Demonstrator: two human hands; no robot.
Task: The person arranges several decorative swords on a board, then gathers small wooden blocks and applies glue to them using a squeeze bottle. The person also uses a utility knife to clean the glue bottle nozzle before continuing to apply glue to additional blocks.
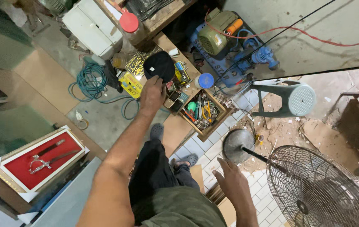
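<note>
The metal cage of a standing fan (322,189) fills the lower right corner, a dome of thin wire rings and spokes, its dark pole running up-left to a round, dull metal base disc (238,145) that sits on white floor tiles (206,149). Along the left, a flat wooden frame with a red felt backing (40,162) holds two metal daggers, laid diagonally. At the top a boxy white plastic case (93,25) stands on a worn wooden bench (162,19), beside a clear jar with a red lid (130,23). A blue and green motor pump (225,40) rests on rough concrete, with a grey-green plastic stool (290,98) lying on its side near it. A teal hose (91,82) lies coiled on the dusty floor. An open wooden box (202,113) sits at the edge of a low wooden board, crammed with pliers and small hand tools. The left hand (152,92) reaches far forward and its fingers close over the lower edge of a soft black cap (159,65), rounded and matte, which lies on the low board's far end among yellow packets and small tins. The right hand (232,180) hangs open and relaxed, fingers loosely spread, holding nothing, near the fan's base disc.
</note>
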